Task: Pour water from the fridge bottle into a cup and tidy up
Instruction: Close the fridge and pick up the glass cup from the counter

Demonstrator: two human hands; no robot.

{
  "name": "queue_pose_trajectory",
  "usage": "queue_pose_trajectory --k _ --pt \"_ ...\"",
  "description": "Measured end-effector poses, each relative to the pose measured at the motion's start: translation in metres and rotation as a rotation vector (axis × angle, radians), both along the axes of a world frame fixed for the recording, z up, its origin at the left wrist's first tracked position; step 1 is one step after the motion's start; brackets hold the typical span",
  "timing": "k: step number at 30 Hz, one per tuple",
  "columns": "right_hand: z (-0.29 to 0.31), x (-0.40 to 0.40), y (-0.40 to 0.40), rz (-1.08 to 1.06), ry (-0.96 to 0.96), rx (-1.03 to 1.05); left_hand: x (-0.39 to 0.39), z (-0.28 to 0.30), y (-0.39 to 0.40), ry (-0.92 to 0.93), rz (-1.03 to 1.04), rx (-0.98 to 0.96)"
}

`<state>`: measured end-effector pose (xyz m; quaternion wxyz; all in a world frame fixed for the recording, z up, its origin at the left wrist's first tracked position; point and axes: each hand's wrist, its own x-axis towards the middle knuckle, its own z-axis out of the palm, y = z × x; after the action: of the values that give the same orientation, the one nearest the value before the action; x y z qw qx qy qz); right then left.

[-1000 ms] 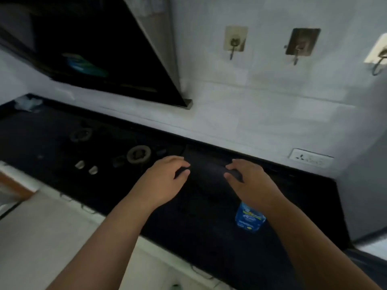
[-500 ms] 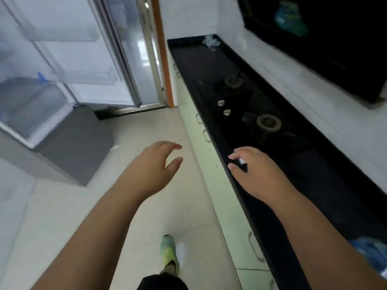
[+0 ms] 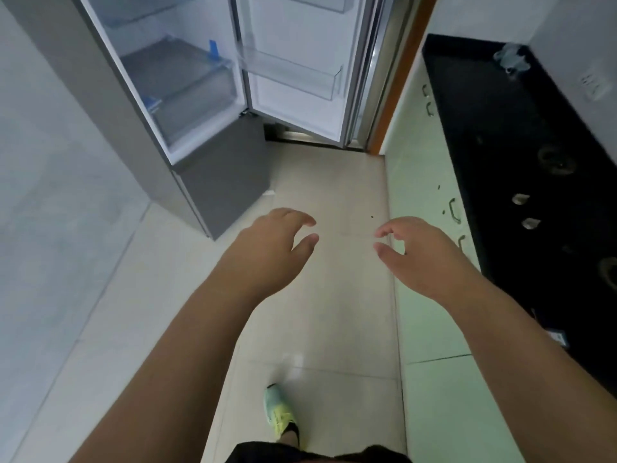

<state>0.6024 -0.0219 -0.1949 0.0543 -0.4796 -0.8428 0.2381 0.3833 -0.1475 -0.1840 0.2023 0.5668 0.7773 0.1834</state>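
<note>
Glossy pale tiles cover the floor (image 3: 334, 182); the counter (image 3: 521, 135) is polished black stone; beside it, the fridge (image 3: 227, 168) shows brushed grey metal.

One view only, from a camera worn on the person's head, wide-angle, looking forward and steeply down along a narrow kitchen aisle. Both forearms reach out from the lower edge, the left hand (image 3: 267, 243) and right hand (image 3: 422, 253) close below the lens at mid-frame. A shoe (image 3: 279, 412) on the pale floor (image 3: 334, 182) sits near the bottom. The open fridge (image 3: 213, 95) fills the upper left, farther off; the dark counter (image 3: 521, 135) runs up the right edge, bowed by the lens
</note>
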Motion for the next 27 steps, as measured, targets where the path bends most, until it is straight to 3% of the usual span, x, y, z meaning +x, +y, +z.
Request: queue_pose_trajectory --k 12,19,27 --pt "-0.010 -0.115 0.108 0.013 0.048 -0.011 -0.101 -0.006 0.085 0.034 0.018 -0.033" --pt "-0.025 -0.176 0.228 0.051 0.117 -0.049 -0.151 0.000 0.199 0.131 0.050 -0.056" --pt "-0.002 -0.246 0.363 0.103 0.130 -0.047 -0.196 0.027 0.346 0.221 0.026 0.020"
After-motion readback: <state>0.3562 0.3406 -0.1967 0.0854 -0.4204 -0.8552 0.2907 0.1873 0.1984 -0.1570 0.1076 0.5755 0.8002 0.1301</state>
